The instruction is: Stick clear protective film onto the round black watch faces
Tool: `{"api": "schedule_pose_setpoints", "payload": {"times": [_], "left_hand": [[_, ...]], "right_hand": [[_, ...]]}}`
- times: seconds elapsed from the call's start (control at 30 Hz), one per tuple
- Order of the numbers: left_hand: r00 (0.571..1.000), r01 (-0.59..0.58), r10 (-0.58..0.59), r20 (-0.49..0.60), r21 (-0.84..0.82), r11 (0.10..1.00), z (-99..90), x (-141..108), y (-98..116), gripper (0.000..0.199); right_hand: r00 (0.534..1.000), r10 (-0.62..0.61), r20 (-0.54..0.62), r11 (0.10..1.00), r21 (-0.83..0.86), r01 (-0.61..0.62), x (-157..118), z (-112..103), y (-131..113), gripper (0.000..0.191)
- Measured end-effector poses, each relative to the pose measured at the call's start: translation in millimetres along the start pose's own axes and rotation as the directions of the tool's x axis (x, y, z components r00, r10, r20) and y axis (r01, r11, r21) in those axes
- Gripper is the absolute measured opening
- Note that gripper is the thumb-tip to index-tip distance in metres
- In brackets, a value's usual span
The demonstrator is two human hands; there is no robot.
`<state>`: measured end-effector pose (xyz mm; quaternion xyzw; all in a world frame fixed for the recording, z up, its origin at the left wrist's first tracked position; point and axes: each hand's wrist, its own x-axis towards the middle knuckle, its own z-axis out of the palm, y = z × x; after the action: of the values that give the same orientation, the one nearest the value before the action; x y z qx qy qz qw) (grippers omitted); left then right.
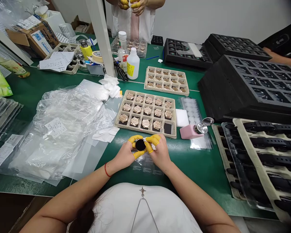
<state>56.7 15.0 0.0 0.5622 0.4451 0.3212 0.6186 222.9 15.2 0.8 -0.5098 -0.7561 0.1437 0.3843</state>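
My left hand (pixel 127 152), with yellow finger cots on its fingertips, is closed around the edge of a round watch case (pixel 140 145) whose black face shows. My right hand (pixel 158 149), also in yellow finger cots, presses its fingers together at the case's right side; a bit of white wipe (pixel 145 139) peeks out between them. Just beyond both hands lies a beige tray (pixel 135 130) of rose-gold watch cases (pixel 145 122), its near-right compartment holding only a black pad (pixel 168 128). A pink pump bottle (pixel 188 132) and a white block (pixel 181 117) stand right of that tray.
Crumpled plastic bags (pixel 60 129) cover the left. A second beige tray (pixel 166 91) and bottles (pixel 133 64) stand farther back. Black foam trays (pixel 232 94) and a tray of black straps (pixel 242 129) fill the right. Across the table is another person (pixel 135 22) with yellow-tipped fingers.
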Motion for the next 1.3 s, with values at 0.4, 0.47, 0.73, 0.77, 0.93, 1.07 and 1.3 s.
{"api": "schedule_pose_setpoints", "payload": {"times": [0.4, 0.47, 0.73, 0.77, 0.93, 1.07, 1.3], "left_hand": [[0.991, -0.133, 0.130, -0.045, -0.082, 0.988, 1.4, -1, -5, 0.042], [0.990, -0.130, 0.119, -0.081, -0.136, 0.982, 2.1, 0, -2, 0.042], [0.977, -0.140, 0.074, -0.198, -0.344, 0.928, -20.7, 9, 12, 0.054], [0.979, -0.150, 0.096, -0.181, -0.308, 0.940, -23.4, 9, 13, 0.053], [0.984, -0.167, 0.162, -0.070, -0.085, 0.982, -28.3, 2, 13, 0.045], [0.991, -0.135, 0.134, -0.014, -0.097, 0.986, -28.7, 2, 13, 0.042], [0.996, -0.083, 0.086, 0.039, -0.080, 0.993, -28.0, 4, 13, 0.041]], "right_hand": [[0.926, 0.338, 0.167, 0.925, 0.124, -0.360, 1, -36, 11, 0.015], [0.924, 0.308, 0.226, 0.930, 0.134, -0.343, 1, -42, 7, 0.015], [0.827, 0.394, 0.401, 0.711, 0.438, -0.551, -3, -61, 23, 0.040], [0.801, 0.437, 0.409, 0.635, 0.489, -0.597, -4, -57, 24, 0.040], [0.721, 0.483, 0.496, 0.505, 0.516, -0.693, -5, -46, 19, 0.053], [0.723, 0.483, 0.494, 0.544, 0.478, -0.690, -4, -55, 23, 0.055], [0.787, 0.472, 0.397, 0.703, 0.369, -0.608, 0, -64, 30, 0.016]]}}
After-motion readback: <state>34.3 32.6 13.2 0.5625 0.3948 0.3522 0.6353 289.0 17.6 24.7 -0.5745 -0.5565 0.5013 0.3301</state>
